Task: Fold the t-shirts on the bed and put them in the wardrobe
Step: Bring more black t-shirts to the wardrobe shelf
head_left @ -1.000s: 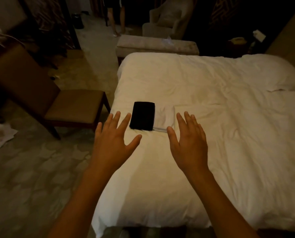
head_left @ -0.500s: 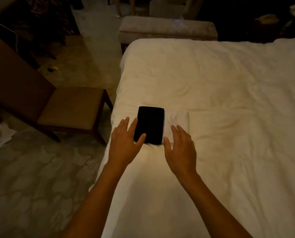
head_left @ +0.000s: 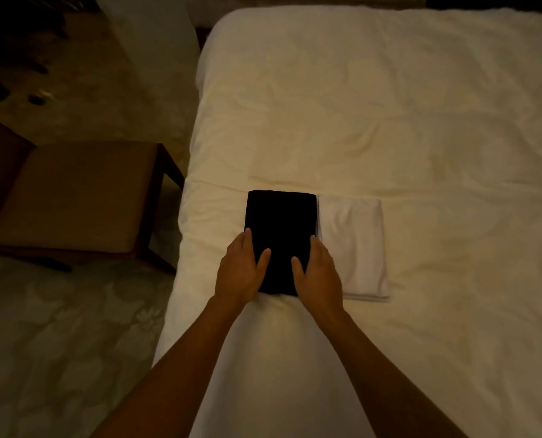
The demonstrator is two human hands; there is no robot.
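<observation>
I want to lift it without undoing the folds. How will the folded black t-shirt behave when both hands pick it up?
The black t-shirt is soft cloth, so it will probably sag where unsupported. The left hand and right hand flank its near end only; the far end may droop. It looks light.

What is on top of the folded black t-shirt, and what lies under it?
Both thumbs lie on top of the folded black t-shirt, left hand and right hand gripping its side edges. It rests on the white bed cover. The fingers at its edges are hidden.
</observation>
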